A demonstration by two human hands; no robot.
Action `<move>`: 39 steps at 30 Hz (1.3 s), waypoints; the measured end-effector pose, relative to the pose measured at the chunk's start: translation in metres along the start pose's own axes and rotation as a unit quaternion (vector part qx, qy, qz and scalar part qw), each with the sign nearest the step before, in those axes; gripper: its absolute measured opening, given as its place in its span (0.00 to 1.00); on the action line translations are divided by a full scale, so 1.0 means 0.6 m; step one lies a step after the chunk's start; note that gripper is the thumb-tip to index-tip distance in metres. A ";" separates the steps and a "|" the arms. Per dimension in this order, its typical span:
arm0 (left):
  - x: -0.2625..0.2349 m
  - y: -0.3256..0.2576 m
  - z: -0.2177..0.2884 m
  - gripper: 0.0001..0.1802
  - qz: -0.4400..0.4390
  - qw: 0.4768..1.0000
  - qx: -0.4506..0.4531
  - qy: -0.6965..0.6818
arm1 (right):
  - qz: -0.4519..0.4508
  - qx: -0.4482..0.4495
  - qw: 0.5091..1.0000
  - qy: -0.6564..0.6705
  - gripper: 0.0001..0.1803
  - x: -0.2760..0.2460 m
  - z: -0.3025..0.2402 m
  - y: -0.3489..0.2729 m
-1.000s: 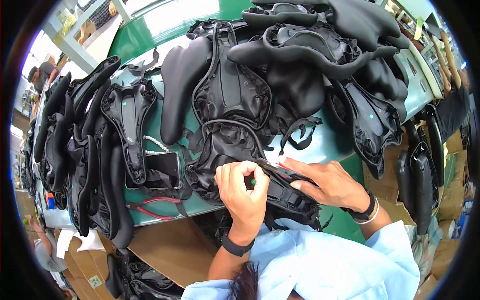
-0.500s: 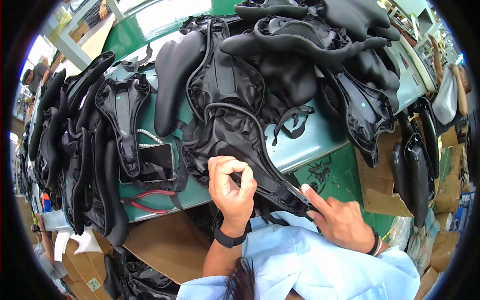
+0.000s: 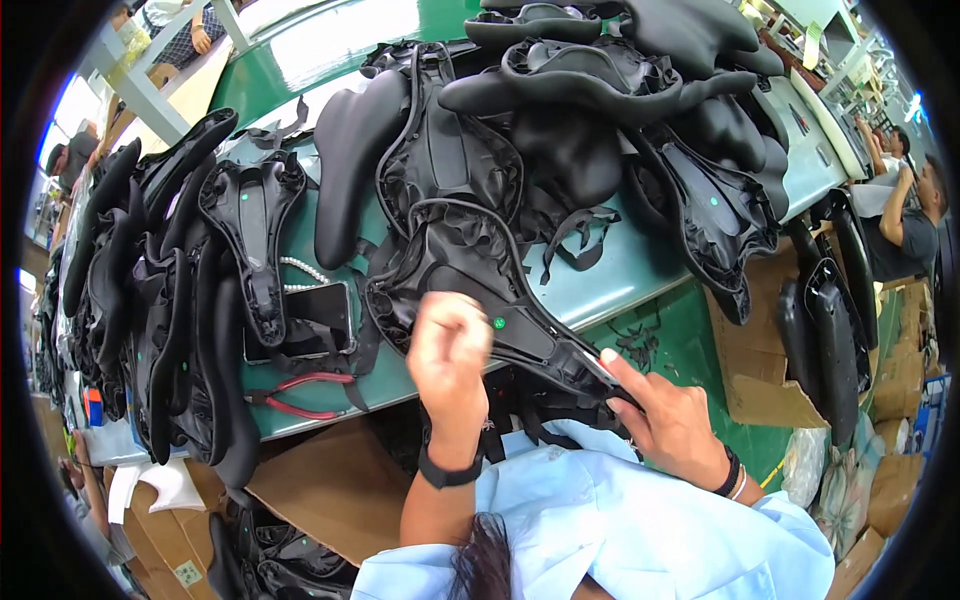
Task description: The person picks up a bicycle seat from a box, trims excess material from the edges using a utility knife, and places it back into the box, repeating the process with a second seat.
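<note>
A black bicycle saddle lies underside up at the table's near edge, its cover gathered in folds around the inner rim. A green dot sits on its base. My right hand pinches the narrow nose of this saddle between thumb and forefinger, and a thin pale sliver shows beside the forefinger. Above the saddle's near side, my left hand is raised with curled fingers, blurred by motion. Whatever it may hold cannot be made out.
More black saddles crowd the table's left, back and right. Red-handled pliers and a phone lie left of my hands. A cardboard box with black saddle parts stands at right. Other people sit farther off.
My left hand has turned and shifted slightly left and up, uncovering the green dot on the saddle. The right hand keeps its hold on the nose.
</note>
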State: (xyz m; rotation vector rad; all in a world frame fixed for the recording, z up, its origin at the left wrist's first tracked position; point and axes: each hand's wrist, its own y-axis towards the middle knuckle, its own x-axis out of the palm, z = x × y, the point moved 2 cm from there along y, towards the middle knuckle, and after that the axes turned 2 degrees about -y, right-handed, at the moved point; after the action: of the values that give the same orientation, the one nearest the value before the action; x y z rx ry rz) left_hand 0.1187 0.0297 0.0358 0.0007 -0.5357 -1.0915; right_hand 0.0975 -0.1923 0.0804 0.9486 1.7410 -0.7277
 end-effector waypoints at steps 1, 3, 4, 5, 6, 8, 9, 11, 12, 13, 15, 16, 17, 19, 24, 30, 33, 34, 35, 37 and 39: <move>-0.001 -0.012 0.015 0.06 -0.112 0.993 -0.022 0.040 | 0.051 -0.023 0.998 0.042 0.36 0.008 0.012 0.003; 0.012 -0.023 0.062 0.13 -0.465 0.876 0.050 0.115 | 0.194 -0.067 0.973 0.105 0.40 0.015 0.021 0.019; 0.004 -0.029 0.067 0.11 -0.453 0.866 0.085 0.192 | 0.176 -0.048 0.973 0.142 0.42 0.023 0.026 0.021; -0.004 -0.030 0.070 0.10 -0.437 0.850 0.122 0.270 | 0.159 -0.031 0.970 0.179 0.45 0.035 0.034 0.029; -0.005 -0.012 0.084 0.10 -0.409 0.824 0.151 0.362 | 0.157 -0.033 0.970 0.183 0.45 0.041 0.038 0.038; -0.017 0.028 0.082 0.15 -0.385 0.757 0.166 0.501 | 0.131 -0.036 0.954 0.266 0.49 0.048 0.047 0.066; -0.024 0.037 0.070 0.12 -0.407 0.725 0.146 0.537 | 0.100 -0.015 0.953 0.286 0.50 0.039 0.050 0.069; -0.023 0.054 0.061 0.07 -0.444 0.727 0.100 0.513 | 0.100 -0.019 0.960 0.262 0.50 0.025 0.053 0.076; -0.025 0.061 0.055 0.07 -0.445 0.727 0.099 0.513 | 0.100 -0.018 0.959 0.263 0.50 0.023 0.055 0.081; -0.029 0.066 0.049 0.06 -0.439 0.756 0.095 0.475 | 0.128 -0.042 0.963 0.232 0.48 0.019 0.056 0.086; -0.031 0.069 0.043 0.04 -0.434 0.785 0.089 0.434 | 0.156 -0.064 0.965 0.200 0.45 0.009 0.049 0.081; -0.032 0.068 0.040 0.04 -0.422 0.788 0.085 0.440 | 0.144 -0.107 0.978 0.110 0.41 0.000 0.035 0.069; -0.032 0.068 0.037 0.03 -0.411 0.792 0.082 0.444 | 0.132 -0.148 0.980 0.019 0.38 -0.006 0.023 0.059; -0.029 0.074 0.035 0.03 -0.403 0.806 0.090 0.424 | 0.123 -0.201 0.971 -0.051 0.35 -0.005 0.013 0.054; -0.036 0.082 0.033 0.05 -0.404 0.822 0.040 0.400 | 0.059 -0.265 0.950 -0.153 0.37 -0.017 -0.016 0.090; -0.032 0.080 0.034 0.05 -0.396 0.817 0.012 0.419 | 0.007 -0.275 0.942 -0.194 0.36 -0.044 -0.021 0.102; -0.027 0.068 0.042 0.06 -0.365 0.819 -0.046 0.441 | -0.050 -0.257 0.937 -0.229 0.37 -0.079 0.012 0.095; -0.024 0.060 0.044 0.06 -0.339 0.822 -0.097 0.448 | -0.016 -0.247 0.937 -0.248 0.33 -0.082 0.021 0.095; -0.015 0.052 0.045 0.07 -0.318 0.828 -0.116 0.446 | -0.015 -0.244 0.937 -0.249 0.33 -0.083 0.027 0.094; 0.007 0.048 0.051 0.06 -0.342 0.789 -0.057 0.507 | -0.006 -0.215 0.951 -0.223 0.30 -0.079 0.042 0.094; 0.007 0.053 0.041 0.05 -0.358 0.786 -0.013 0.504 | -0.034 -0.206 0.967 -0.144 0.31 -0.066 0.051 0.087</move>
State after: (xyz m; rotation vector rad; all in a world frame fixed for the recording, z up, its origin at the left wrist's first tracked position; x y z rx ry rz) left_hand 0.1369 0.0477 0.0675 0.7891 0.5193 -1.6301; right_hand 0.1650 -0.2011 0.1049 0.4747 1.5863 -0.4889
